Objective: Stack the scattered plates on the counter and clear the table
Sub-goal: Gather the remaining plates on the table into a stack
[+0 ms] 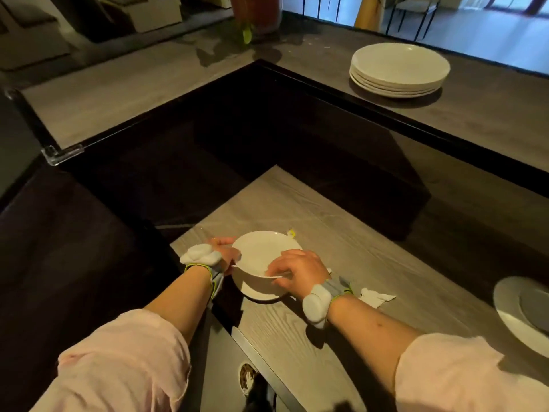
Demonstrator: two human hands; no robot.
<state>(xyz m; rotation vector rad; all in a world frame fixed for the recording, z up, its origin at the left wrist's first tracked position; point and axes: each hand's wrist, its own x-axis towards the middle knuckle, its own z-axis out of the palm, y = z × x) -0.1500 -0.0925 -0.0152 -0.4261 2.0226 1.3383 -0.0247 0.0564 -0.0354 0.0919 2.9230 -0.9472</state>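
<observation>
A small white plate (261, 252) is held tilted just above the wooden table (341, 254). My left hand (224, 251) grips its left rim and my right hand (297, 267) grips its near right rim. Under it lies another white plate (258, 292), partly hidden. A stack of several white plates (399, 69) stands on the raised counter (490, 114) at the upper right. One more large plate (523, 313), with a grey dish in it, sits at the table's right edge, cut off by the frame.
Crumpled paper napkins (375, 297) lie by my right wrist. A yellow scrap (291, 233) shows behind the held plate. A plant pot (257, 13) stands at the counter's far corner. A dark drop separates table and counter.
</observation>
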